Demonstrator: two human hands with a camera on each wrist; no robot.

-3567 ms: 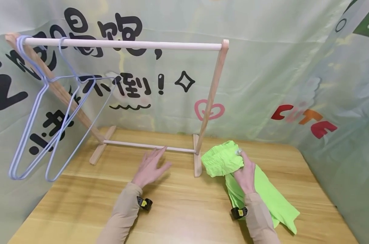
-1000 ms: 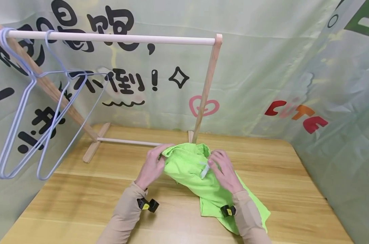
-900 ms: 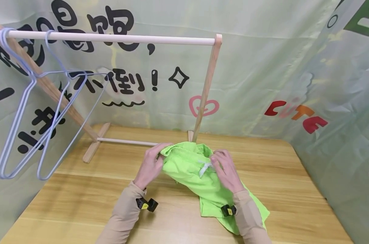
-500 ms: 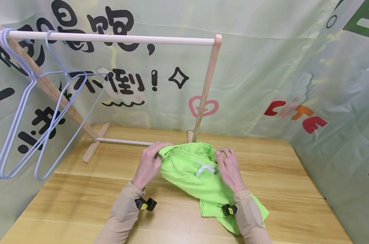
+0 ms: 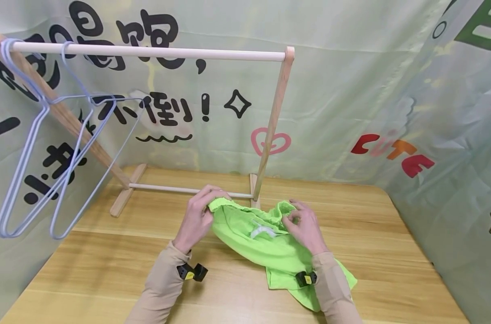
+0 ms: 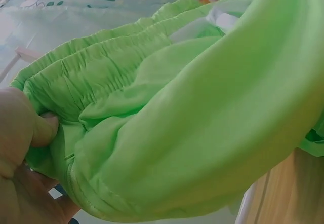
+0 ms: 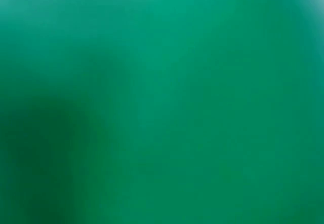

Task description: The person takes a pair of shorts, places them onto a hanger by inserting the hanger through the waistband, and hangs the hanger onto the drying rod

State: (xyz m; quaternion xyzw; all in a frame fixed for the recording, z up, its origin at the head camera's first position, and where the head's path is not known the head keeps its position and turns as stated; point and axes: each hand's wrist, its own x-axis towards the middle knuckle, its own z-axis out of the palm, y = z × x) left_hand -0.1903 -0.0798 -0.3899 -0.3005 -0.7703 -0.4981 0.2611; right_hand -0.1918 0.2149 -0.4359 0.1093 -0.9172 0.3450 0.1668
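Lime-green pants [image 5: 245, 245] with a gathered elastic waistband and a white drawstring [image 5: 263, 231] are spread between my hands over the table. My left hand [image 5: 194, 220] pinches one end of the waistband; in the left wrist view its thumb [image 6: 45, 130] presses on the green cloth. At the other end my right hand [image 5: 308, 228] pinches the waistband with bent thumb and fingers. The waist opening faces away and sags between the hands. The legs hang toward the right forearm and lie partly under it. Blurred green fills the right wrist view.
A wooden rack with a white top bar [image 5: 168, 52] stands behind the hands on the wooden table [image 5: 395, 252]. Light-blue wire hangers [image 5: 22, 164] hang at its left end. Printed cloth sheets [image 5: 351, 81] enclose the back and sides.
The pants were bunched in the right hand at the right; they came to the middle and the left hand took the waistband. The hands have since spread slightly apart and the waistband's middle has dropped.
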